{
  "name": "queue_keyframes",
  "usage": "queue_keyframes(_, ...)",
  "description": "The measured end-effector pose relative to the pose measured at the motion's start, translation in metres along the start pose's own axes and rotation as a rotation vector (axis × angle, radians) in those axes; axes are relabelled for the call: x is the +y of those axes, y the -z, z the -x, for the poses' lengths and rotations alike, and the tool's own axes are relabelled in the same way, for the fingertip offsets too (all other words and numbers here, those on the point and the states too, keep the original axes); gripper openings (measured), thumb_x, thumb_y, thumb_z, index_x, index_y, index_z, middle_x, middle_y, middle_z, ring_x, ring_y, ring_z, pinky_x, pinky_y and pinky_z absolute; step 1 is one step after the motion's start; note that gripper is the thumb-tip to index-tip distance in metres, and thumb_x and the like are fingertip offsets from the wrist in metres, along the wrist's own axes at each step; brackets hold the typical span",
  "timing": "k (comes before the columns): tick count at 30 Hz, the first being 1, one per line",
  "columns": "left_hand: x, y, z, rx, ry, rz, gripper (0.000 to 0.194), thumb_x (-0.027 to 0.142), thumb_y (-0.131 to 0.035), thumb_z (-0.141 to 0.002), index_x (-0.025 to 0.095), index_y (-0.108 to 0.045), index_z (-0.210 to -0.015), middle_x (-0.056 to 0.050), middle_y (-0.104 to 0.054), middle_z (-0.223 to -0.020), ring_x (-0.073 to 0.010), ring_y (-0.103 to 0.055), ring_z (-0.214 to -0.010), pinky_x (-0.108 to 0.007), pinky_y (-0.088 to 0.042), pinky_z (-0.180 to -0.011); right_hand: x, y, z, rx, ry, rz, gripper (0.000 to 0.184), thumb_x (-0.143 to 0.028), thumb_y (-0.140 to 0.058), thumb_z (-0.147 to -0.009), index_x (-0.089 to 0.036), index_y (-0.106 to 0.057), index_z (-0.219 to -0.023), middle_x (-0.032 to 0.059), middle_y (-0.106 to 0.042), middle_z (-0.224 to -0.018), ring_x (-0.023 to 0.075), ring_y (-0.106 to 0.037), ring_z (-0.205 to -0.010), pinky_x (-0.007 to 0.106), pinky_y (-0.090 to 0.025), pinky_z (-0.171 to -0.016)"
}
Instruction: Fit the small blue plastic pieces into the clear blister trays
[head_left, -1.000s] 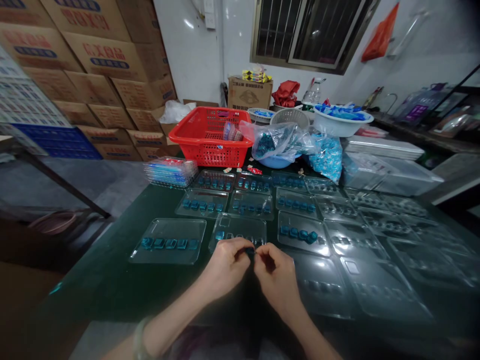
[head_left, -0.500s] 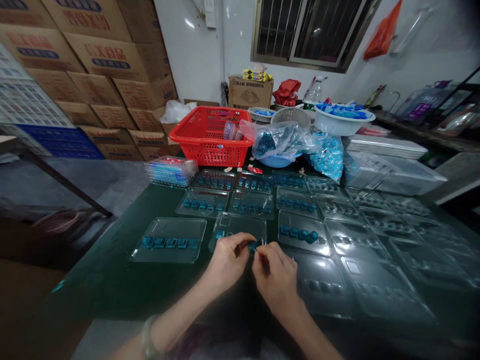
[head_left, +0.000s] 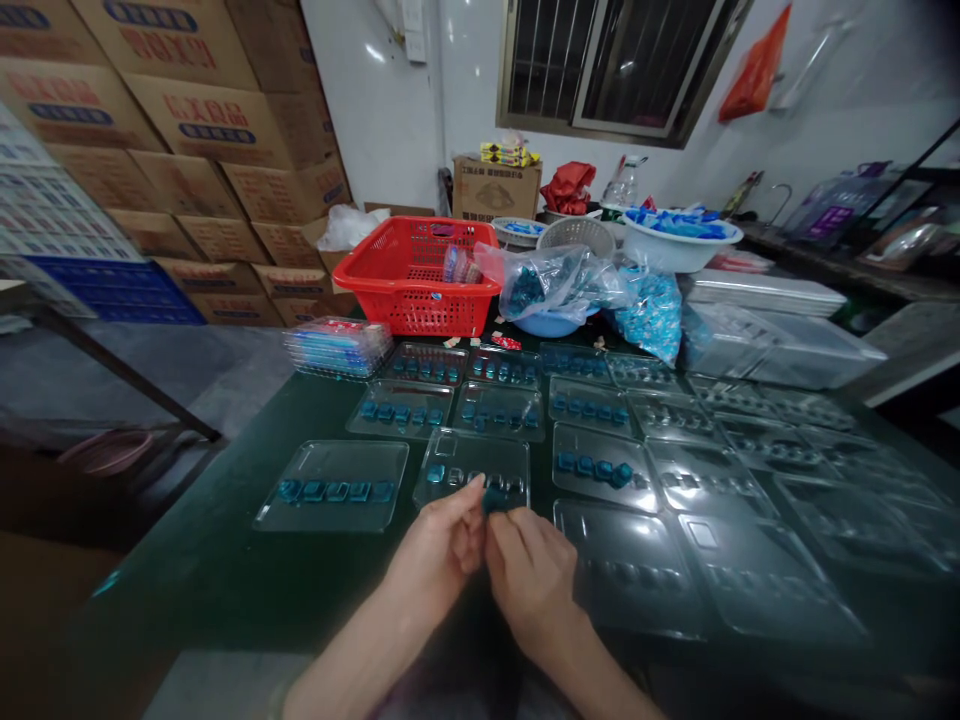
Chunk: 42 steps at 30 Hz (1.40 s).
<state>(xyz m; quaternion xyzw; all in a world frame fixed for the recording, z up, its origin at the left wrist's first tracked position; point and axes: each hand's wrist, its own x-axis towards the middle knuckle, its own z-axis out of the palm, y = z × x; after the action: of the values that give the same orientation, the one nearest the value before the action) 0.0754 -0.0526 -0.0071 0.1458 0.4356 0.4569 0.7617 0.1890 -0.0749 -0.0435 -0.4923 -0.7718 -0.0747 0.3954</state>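
Note:
My left hand (head_left: 439, 548) and my right hand (head_left: 531, 562) meet at the near edge of a clear plastic tray (head_left: 487, 450). Between their pinched fingertips is a small dark teal cube (head_left: 493, 499), partly hidden by the fingers. The tray has a row of small hollows, and a single teal cube (head_left: 435, 473) sits in the leftmost one. To the left lies another clear tray (head_left: 337, 458) with a full row of teal cubes. A tray on the right (head_left: 600, 440) carries several teal cubes in its left hollows.
More clear trays (head_left: 757, 560) spread over the dark green table (head_left: 217, 560) to the right. Behind them stand a red basket (head_left: 420, 305), a plastic bag of teal pieces (head_left: 559, 280), a bag of blue wrappers (head_left: 652, 315) and a white basin (head_left: 675, 250). Stacked packs (head_left: 337, 345) sit at the back left.
Both hands have come slightly left and lower with the teal cube, uncovering more of the middle tray's hollows. My right fingers have curled over more.

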Motion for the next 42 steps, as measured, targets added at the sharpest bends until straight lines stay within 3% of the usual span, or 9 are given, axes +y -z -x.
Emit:
queue_keyframes(7,-0.002,-0.001,0.000,-0.141,-0.168,-0.144,0.016,0.027,-0.061,-0.073,0.012,-0.058,-0.065,0.006,-0.040,-0.045,-0.0009,-0.028,-0.039,-0.015,-0.018,-0.038,0.001,0.020,0.000,0.019,-0.344,-0.515,0.028,-0.018,-0.053,-0.077,-0.018,-0.051,-0.105,0.0024,-0.057,-0.077,0.0108,-0.054,-0.061,0.021,-0.044,-0.053)
queue_keyframes(11,-0.009,-0.002,0.004,-0.201,-0.228,-0.288,0.021,0.030,-0.054,-0.078,0.013,-0.059,-0.067,0.006,-0.036,-0.045,-0.0025,-0.025,-0.040,-0.017,-0.017,-0.039,0.004,0.029,-0.005,-0.028,-0.515,-0.647,0.016,-0.023,-0.054,-0.076,-0.020,-0.059,-0.092,0.0018,-0.060,-0.075,0.0125,-0.056,-0.064,0.024,-0.047,-0.058)
queue_keyframes(17,-0.012,-0.008,0.012,-0.298,-0.446,-0.590,0.010,0.020,-0.059,-0.073,0.016,-0.064,-0.081,0.000,-0.048,-0.070,-0.0079,-0.044,-0.061,-0.020,-0.036,-0.054,0.012,0.035,-0.007,-0.119,-0.860,-1.053,0.017,-0.030,-0.055,-0.077,-0.017,-0.060,-0.086,-0.0048,-0.050,-0.048,0.0066,-0.043,-0.038,0.017,-0.035,-0.036)
queue_keyframes(20,-0.008,-0.011,0.014,-0.276,-0.561,-0.735,0.009,0.019,-0.057,-0.075,0.016,-0.065,-0.078,-0.002,-0.048,-0.079,-0.0119,-0.048,-0.072,-0.023,-0.039,-0.063,0.015,0.031,-0.004,-0.115,-0.908,-1.205,0.018,-0.032,-0.055,-0.077,-0.015,-0.060,-0.081,-0.0035,-0.052,-0.053,0.0050,-0.042,-0.036,0.016,-0.031,-0.033)
queue_keyframes(23,-0.003,-0.013,0.014,-0.301,-0.553,-0.828,0.015,0.021,-0.052,-0.078,0.015,-0.064,-0.070,-0.003,-0.049,-0.077,-0.0123,-0.048,-0.072,-0.023,-0.039,-0.064,0.018,0.027,-0.001,-0.104,-0.932,-1.290,0.018,-0.032,-0.056,-0.076,-0.014,-0.060,-0.079,-0.0016,-0.055,-0.058,0.0043,-0.042,-0.035,0.015,-0.030,-0.031)
queue_keyframes(28,-0.002,-0.012,0.009,-0.359,-0.397,-0.675,0.017,0.026,-0.052,-0.077,0.015,-0.065,-0.074,-0.002,-0.048,-0.071,-0.0088,-0.043,-0.059,-0.020,-0.031,-0.047,0.022,0.028,-0.002,-0.095,-0.963,-1.320,0.019,-0.033,-0.056,-0.076,-0.014,-0.060,-0.077,-0.0023,-0.053,-0.058,0.0040,-0.041,-0.036,0.015,-0.030,-0.032)
queue_keyframes(32,-0.007,-0.011,0.004,-0.297,-0.249,-0.516,0.026,0.035,-0.048,-0.079,0.014,-0.063,-0.074,0.000,-0.047,-0.062,-0.0082,-0.038,-0.052,-0.020,-0.022,-0.042,0.022,0.033,-0.004,-0.064,-0.931,-1.215,0.019,-0.032,-0.056,-0.076,-0.015,-0.060,-0.083,-0.0018,-0.054,-0.060,0.0047,-0.041,-0.039,0.016,-0.031,-0.035)
queue_keyframes(36,-0.005,-0.014,0.005,-0.284,-0.318,-0.628,0.027,0.034,-0.052,-0.077,0.014,-0.058,-0.060,0.003,-0.039,-0.055,-0.0060,-0.030,-0.046,-0.021,-0.021,-0.043,0.019,0.037,-0.005,-0.097,-0.875,-1.089,0.019,-0.030,-0.057,-0.075,-0.015,-0.061,-0.087,-0.0037,-0.051,-0.051,0.0066,-0.044,-0.041,0.018,-0.036,-0.038)
queue_keyframes(42,-0.007,-0.021,0.005,-0.282,-0.452,-0.835,0.029,0.032,-0.047,-0.080,0.014,-0.056,-0.059,0.001,-0.044,-0.062,-0.0082,-0.039,-0.054,-0.021,-0.032,-0.052,0.011,0.037,-0.004,-0.090,-0.908,-1.020,0.015,-0.029,-0.056,-0.075,-0.016,-0.062,-0.080,-0.0038,-0.050,-0.052,0.0073,-0.045,-0.043,0.018,-0.038,-0.039)
